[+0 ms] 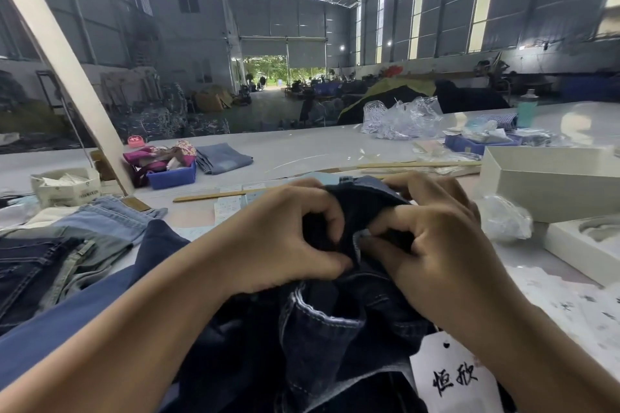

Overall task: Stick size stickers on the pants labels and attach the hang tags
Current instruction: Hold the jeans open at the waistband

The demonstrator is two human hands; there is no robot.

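Both hands meet at the centre of the view, their grips closed on a fold of the dark denim pants (335,329). The left hand (281,238) arches over the cloth, thumb and curled fingers pinching the bunched waistband. The right hand (432,251) mirrors it, knuckles raised, its fingertips pinching the same fold just beside the left thumb. Both forearms enter from the lower edge and converge. The pants lie bunched on the counter (302,144) directly beneath the hands. A white hang tag (453,375) with black characters lies against the pants beneath the right wrist. Folded jeans (67,245) are stacked at left; a white box (550,181) stands at right.
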